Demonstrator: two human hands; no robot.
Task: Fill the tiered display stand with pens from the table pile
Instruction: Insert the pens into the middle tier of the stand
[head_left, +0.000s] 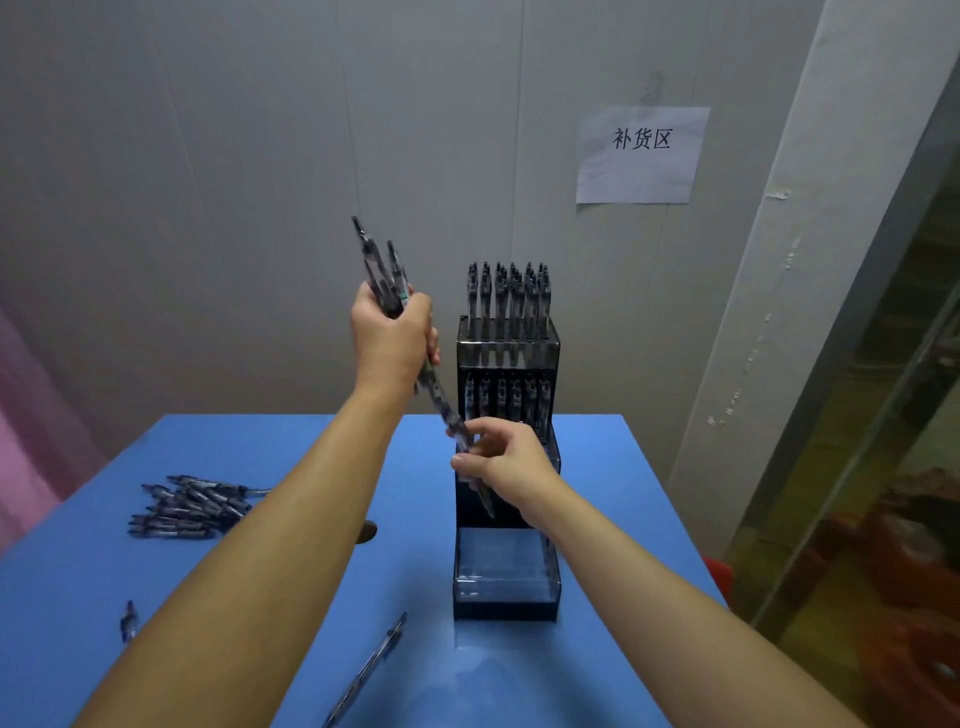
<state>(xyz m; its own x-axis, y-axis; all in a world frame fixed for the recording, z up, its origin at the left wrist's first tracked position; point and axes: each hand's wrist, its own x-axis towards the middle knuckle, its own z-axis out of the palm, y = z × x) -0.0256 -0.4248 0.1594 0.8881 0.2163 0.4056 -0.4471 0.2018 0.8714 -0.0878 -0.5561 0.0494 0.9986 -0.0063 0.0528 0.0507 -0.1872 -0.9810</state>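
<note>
A dark tiered display stand (506, 597) stands on the blue table (260, 447). Its top tier and the tier below hold upright pens (506, 296); the lowest clear tier looks bare. My left hand (389, 343) is raised left of the stand and grips a bundle of pens (382, 270) that point up. My right hand (501, 465) is in front of the stand's middle and pinches a single pen (447, 410), whose upper part runs up to my left hand. The pen pile (189, 506) lies on the table at the left.
Two loose pens lie near the table's front edge, one (129, 621) partly behind my left forearm and one (369, 667) between my arms. A paper sign (641, 156) hangs on the wall behind. Red items (904, 561) sit on the floor at the right.
</note>
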